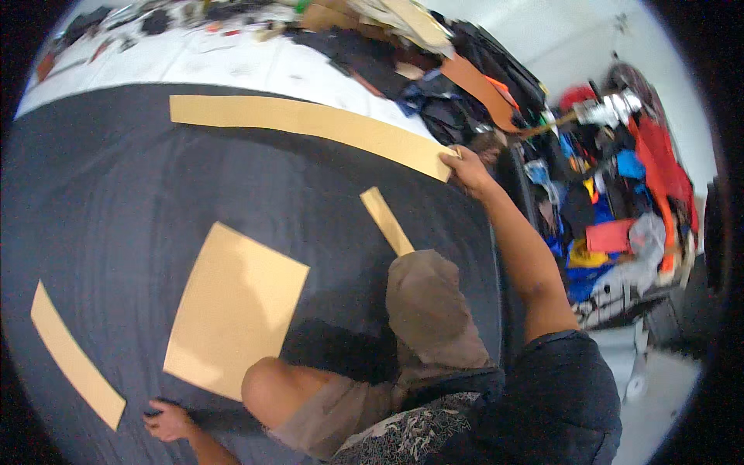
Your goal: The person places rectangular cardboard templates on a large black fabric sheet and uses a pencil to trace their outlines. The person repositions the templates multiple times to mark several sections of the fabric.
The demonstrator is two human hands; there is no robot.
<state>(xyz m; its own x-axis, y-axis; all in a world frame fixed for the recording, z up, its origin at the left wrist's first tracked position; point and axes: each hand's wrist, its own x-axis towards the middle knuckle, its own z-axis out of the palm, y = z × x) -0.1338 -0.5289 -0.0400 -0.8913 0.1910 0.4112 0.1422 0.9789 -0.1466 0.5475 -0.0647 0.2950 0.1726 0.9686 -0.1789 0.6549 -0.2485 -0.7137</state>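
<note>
My right hand (469, 172) is closed in a pinch on the right end of a long tan strip (302, 118). That strip stretches to the left along the far edge of a black sheet (116, 186). Near the lower end of a shorter tan strip (76, 356), my left hand (169, 421) is open, holding nothing and apart from the strip. A tan rectangular panel (232, 302) lies flat between my knee and that strip. One more narrow tan strip (386, 221) lies ahead of my other knee, which hides its near end.
Beyond the black sheet is a white surface (186, 62) with scattered scraps. Dark and tan material is heaped (364, 54) at the far side. To the right, a pile of colourful fabric and bags (608, 201) stands beside the sheet. My knees rest over the sheet.
</note>
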